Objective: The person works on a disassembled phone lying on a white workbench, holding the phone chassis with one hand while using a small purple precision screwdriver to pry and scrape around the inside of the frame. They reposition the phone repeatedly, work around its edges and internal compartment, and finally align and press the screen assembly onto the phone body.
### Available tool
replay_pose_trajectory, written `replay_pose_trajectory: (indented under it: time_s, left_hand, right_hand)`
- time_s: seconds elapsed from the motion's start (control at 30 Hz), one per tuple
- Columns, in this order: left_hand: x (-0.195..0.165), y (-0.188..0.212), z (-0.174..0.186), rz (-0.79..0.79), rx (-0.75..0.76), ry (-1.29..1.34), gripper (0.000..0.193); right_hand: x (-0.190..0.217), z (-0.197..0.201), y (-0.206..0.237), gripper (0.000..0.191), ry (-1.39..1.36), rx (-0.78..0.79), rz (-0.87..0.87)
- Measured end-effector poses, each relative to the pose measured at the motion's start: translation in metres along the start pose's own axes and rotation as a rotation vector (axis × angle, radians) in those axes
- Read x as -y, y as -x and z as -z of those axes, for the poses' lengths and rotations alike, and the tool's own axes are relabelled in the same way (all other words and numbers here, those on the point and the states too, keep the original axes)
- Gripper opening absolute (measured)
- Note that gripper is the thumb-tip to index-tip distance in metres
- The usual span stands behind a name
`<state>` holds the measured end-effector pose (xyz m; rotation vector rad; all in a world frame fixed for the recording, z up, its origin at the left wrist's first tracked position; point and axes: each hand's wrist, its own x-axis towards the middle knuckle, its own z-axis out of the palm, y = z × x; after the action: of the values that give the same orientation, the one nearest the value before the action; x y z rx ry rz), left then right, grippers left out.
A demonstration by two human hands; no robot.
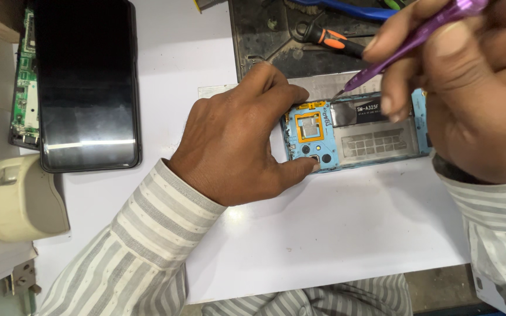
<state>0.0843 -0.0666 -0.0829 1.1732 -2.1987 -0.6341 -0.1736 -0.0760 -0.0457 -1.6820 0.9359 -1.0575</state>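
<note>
While left hand [235, 140] pins opened phone [355, 131], right hand [469, 88] gripping purple screwdriver [408, 44]; black phone [87, 85] far left.

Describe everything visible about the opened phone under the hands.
The opened phone lies flat, back side up, on the white sheet, long side across the view. Its back cover is off, showing a light blue frame, an orange-edged square part, round camera holes and a grey metal plate. The left hand pins its left end; the right hand sets the tip of a purple screwdriver at its upper edge.
</note>
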Motion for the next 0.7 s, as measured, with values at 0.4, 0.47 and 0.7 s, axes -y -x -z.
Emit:
replay_pose_trajectory:
  time_s: [0.4, 0.47, 0.7]
  left_hand:
    - [-0.006, -0.001, 0.002, 0.029, 0.027, -0.018, 0.071]
    - [-0.008, 0.0, 0.003, 0.031, 0.025, -0.009, 0.071]
    - [-0.013, 0.008, -0.002, -0.055, -0.02, 0.115, 0.069]
  right_hand:
    - [0.026, 0.004, -0.021, 0.036, 0.92, 0.172, -0.046]
    - [0.023, 0.006, -0.023, 0.039, 1.09, 0.299, 0.153]
    - [0.014, 0.018, -0.013, 0.044, 1.263, 0.426, 0.081]
